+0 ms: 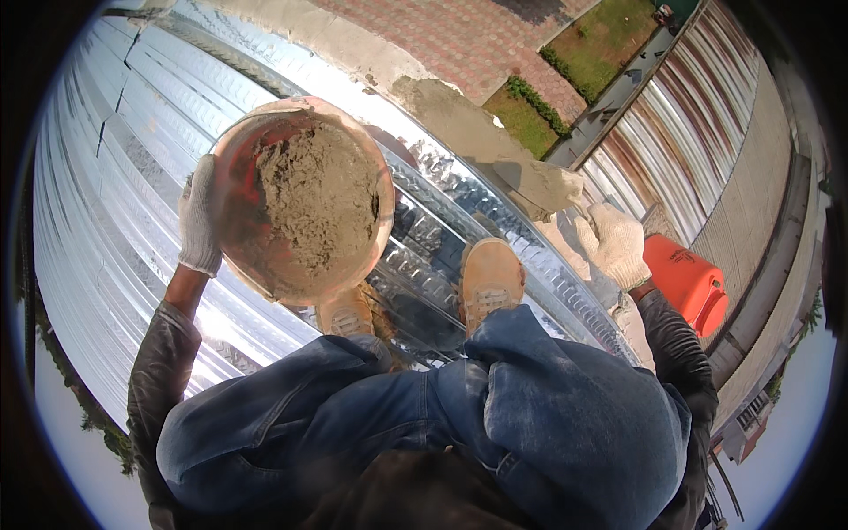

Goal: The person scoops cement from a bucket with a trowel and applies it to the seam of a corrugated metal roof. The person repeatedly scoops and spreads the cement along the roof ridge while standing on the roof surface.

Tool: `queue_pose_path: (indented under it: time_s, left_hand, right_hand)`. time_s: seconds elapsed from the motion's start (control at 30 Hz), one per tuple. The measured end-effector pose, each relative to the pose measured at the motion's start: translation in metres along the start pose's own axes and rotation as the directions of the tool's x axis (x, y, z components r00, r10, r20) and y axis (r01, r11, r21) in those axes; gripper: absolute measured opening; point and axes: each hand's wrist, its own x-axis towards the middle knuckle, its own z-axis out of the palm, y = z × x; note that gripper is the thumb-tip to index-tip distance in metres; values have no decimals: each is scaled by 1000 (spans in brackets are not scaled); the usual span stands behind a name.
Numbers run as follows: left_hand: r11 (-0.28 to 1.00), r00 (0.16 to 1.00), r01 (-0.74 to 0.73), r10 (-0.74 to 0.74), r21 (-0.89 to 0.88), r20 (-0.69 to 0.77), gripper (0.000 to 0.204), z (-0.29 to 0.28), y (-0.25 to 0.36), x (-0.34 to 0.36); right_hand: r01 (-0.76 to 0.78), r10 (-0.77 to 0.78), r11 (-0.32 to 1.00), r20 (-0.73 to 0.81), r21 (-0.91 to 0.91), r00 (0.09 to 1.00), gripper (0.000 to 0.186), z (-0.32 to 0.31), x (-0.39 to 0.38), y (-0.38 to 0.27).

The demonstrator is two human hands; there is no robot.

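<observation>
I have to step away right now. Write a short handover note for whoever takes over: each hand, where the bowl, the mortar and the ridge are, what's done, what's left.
Left hand, gloved: grips the rim of the orange bowl, held up over the shiny metal roof. The bowl is largely full of grey mortar.
Right hand, gloved: pressed on the wet mortar on the ridge; whether it holds a tool cannot be told.
Feet: tan shoes planted on the roof sheet just below the ridge.
Done: a mortar band runs along the ridge beyond the right hand.
Left: probably the ridge nearer the body; mortar remains in the bowl.
Orange container sits just beside the right wrist.
</observation>
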Motion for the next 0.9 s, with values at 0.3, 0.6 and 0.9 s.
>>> queue_pose_path:
  time_s: [0.3, 0.6, 0.9]
  left_hand:
    - [968, 990, -126, 138, 218, -43, 44, 7, -3, 8]
    - [985, 995, -81, 89, 154, -47, 44, -4, 0, 5]
    - [989, 1000, 22, -23, 147, 11, 48, -5, 3, 2]
  right_hand:
    - [457, -458, 736, -130, 499, 879, 37, 17, 143, -156]
    - [-446, -129, 418, 537, 792, 833, 38, 2, 166, -214]
    - [237, -242, 815, -61, 528, 968, 42, 32, 87, -164]
